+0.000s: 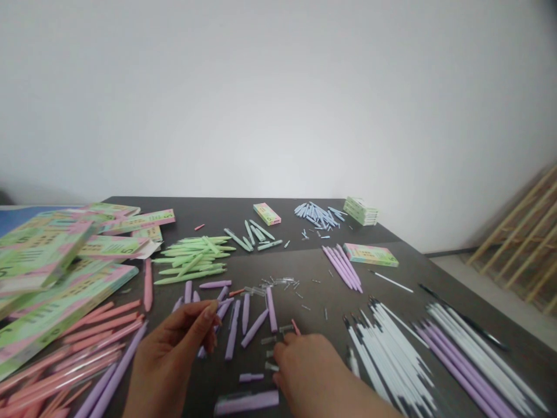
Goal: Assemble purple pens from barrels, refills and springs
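My left hand (174, 348) is closed in a pinch, with a small purple pen part (225, 302) at its fingertips. Just beyond it lie several loose purple pen barrels (233, 331). My right hand (311, 374) rests low over the table, its fingers curled together and partly hidden behind the back of the hand; what they hold, if anything, does not show. Small clear plastic caps (268, 340) lie beside its fingertips, and a short red piece (296, 327) sits just above the knuckles. Nearer me are a short purple piece (251, 377) and a purple barrel with a clear cap (247, 402).
Printed boxes (65, 302) and coral pens (100, 342) crowd the left. Green pens (195, 258), blue pieces (317, 215) and stacked boxes (361, 211) lie farther back. White refills (387, 354), assembled-looking purple pens (342, 268) and long purple sticks (452, 366) are at right.
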Available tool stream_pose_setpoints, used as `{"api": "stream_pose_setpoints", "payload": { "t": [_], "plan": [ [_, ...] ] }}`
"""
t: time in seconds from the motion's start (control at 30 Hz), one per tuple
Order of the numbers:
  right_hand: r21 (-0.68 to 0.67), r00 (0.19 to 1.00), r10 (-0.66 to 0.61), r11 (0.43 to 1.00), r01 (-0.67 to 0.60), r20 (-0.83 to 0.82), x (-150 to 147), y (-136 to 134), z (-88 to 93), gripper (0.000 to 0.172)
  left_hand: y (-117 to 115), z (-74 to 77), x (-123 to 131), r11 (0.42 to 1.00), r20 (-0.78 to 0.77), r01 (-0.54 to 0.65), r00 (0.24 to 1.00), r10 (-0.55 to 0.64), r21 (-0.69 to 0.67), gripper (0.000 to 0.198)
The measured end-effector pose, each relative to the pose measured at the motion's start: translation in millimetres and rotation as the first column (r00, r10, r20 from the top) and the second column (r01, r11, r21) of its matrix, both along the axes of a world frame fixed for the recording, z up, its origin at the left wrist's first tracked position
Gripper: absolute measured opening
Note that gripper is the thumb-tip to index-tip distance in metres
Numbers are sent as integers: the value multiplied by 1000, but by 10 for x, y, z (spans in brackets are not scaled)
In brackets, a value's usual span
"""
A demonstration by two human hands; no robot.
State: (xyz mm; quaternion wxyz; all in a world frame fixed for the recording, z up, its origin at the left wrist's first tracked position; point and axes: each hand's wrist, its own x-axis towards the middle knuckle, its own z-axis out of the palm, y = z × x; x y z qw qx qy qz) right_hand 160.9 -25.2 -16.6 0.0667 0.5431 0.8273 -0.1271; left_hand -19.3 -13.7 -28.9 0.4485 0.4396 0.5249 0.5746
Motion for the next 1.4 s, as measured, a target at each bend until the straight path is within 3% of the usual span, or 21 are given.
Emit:
{"api": "stream_pose_setpoints", "payload": {
  "t": [0.13,0.27,0.37,0.47,0.7,1.1,1.23,1.4],
  "plan": [
    [27,997,-63,998,64,-33,39,29,-78,17,11,4,3,1000,16,6,1000,-6,-10,17],
    [41,984,-100,993,107,-147,196,91,35,10,4,26,31,999,11,4,1000,-3,-40,17],
    [172,937,-154,961,215,-313,331,268,108,18,-1,19,64,998,25,3,1000,-2,-62,21],
    [228,915,-215,925,303,-342,397,528,83,20,-7,16,102,997,25,14,1000,-12,-80,22],
    [224,928,-228,927,299,-296,345,918,-101,17,-17,63,139,995,37,13,999,-10,-95,22],
    [213,931,-230,931,295,-284,297,951,-235,6,12,8,171,997,65,-21,998,25,-72,27],
    [227,923,-241,921,315,-301,301,981,-246,15,42,-18,144,996,39,-12,999,16,-86,30],
    [207,917,-260,921,330,-303,291,1026,-274,12,34,-20,159,997,60,-35,997,39,-75,27]
  ]
}}
